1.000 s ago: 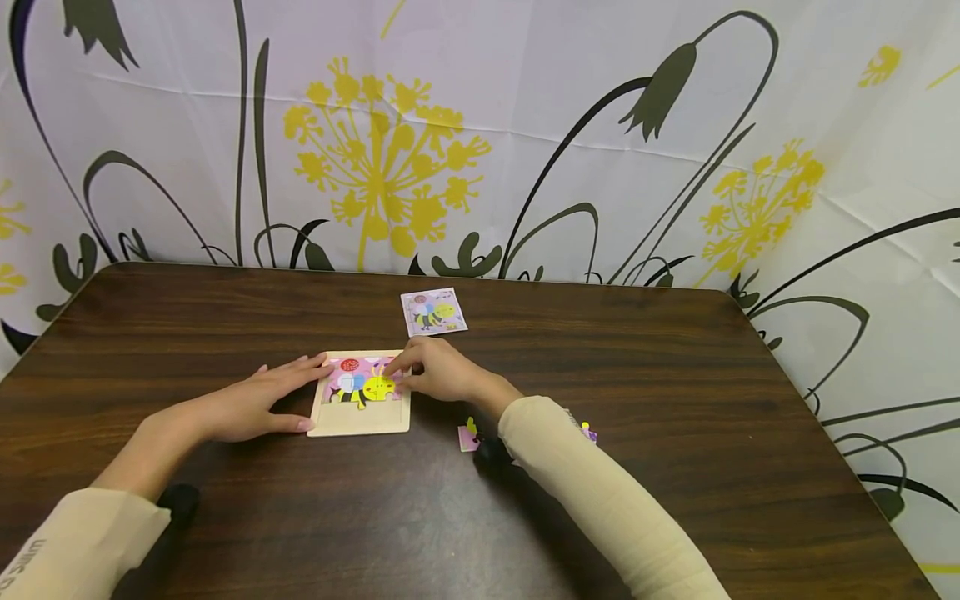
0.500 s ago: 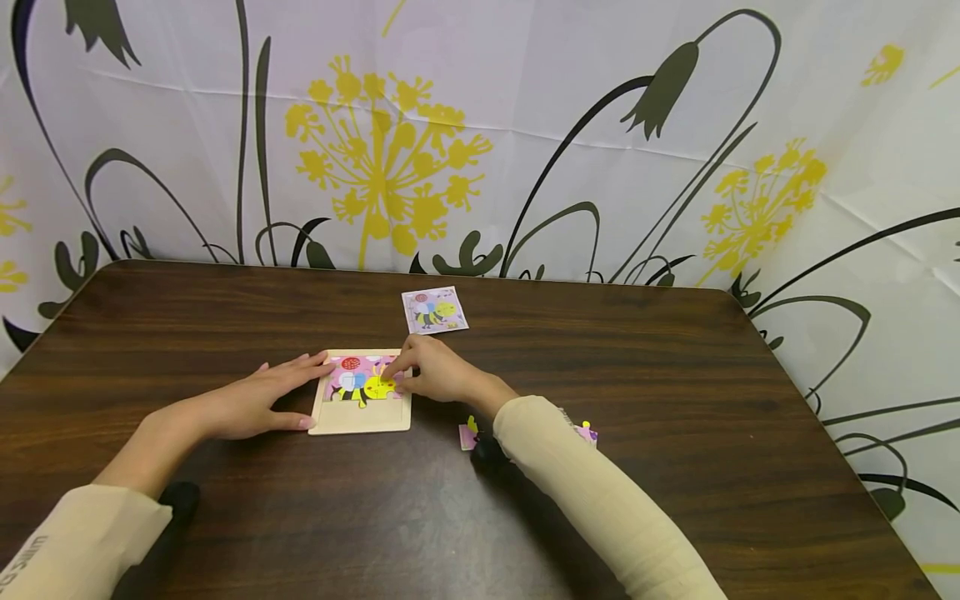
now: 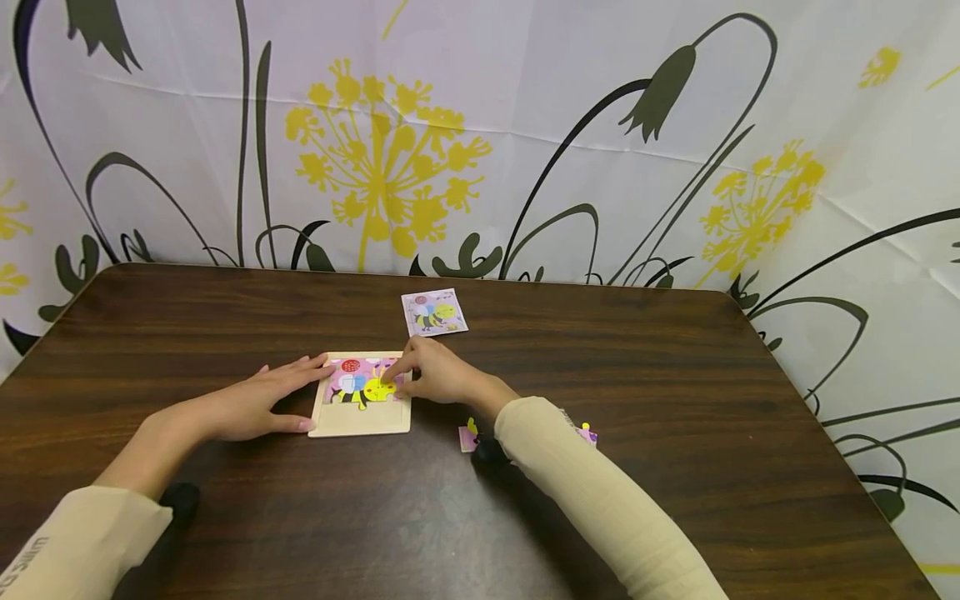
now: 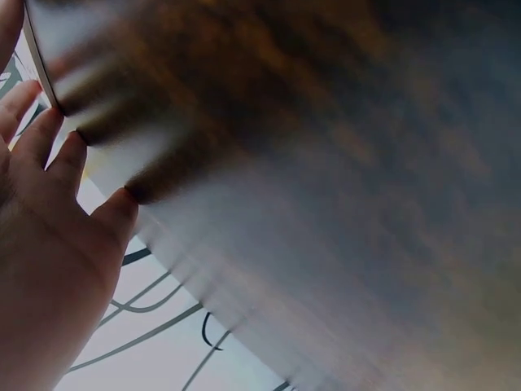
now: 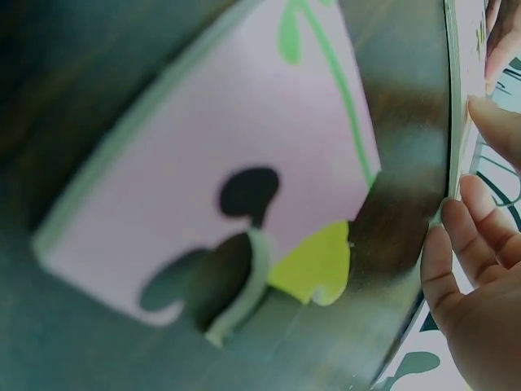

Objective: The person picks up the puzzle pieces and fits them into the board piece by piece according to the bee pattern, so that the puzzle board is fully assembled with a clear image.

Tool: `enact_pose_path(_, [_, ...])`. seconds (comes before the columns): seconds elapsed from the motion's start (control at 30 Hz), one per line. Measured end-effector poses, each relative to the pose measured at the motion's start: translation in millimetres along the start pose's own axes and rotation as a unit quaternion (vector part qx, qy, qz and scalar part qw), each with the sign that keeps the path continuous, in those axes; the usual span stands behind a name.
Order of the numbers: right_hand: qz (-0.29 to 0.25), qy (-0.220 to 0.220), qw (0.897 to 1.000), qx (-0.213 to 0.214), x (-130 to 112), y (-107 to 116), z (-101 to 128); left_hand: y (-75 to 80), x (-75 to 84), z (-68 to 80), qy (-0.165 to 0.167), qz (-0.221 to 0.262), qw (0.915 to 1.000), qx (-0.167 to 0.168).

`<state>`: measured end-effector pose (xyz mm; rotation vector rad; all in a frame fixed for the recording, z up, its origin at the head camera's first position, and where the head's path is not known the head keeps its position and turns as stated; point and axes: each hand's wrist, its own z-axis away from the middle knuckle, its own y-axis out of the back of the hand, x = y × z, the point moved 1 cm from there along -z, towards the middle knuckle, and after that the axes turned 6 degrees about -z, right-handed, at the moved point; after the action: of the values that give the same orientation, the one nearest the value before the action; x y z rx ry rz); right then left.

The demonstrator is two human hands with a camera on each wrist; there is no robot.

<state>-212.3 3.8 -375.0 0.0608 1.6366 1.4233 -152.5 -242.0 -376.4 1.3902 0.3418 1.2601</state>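
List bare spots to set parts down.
Free: table right of the loose pieces, and left of the picture card, beyond the left hand. Crowded: the puzzle tray, left hand and right hand at it; beside the right sleeve, by those pieces.

We see a cream long left sleeve and matching right sleeve. Dark lettering on the left one, cropped; we can't read it. Bare left hand, bare right hand. Black rounded left lump, right lump by the cuffs; we can't identify them.
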Motion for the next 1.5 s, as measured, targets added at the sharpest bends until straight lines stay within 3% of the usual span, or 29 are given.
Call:
enact_pose_path(0.57, [0.022, 0.028, 0.999, -0.004, -1, 1, 4, 2.4, 0.3, -1.5, 0.005, 0.005, 0.9998, -0.020])
enact_pose_path(0.73, [0.005, 0.038, 0.999, -0.007, 1, 5, 10, 2.0, 0.6, -1.2, 0.003, 0.002, 0.9999, -0.014])
enact_pose_path(1.2, [-0.058, 0.032, 0.996, -0.054, 12, 26, 44, 1.7, 0.9, -0.9, 0.008, -0.005, 0.9999, -0.005])
enact_pose_path(1.5, [-0.055, 0.035, 0.996, -0.057, 25, 33, 72, 1.1, 0.2, -1.1, 0.004, -0.004, 1.0000, -0.004])
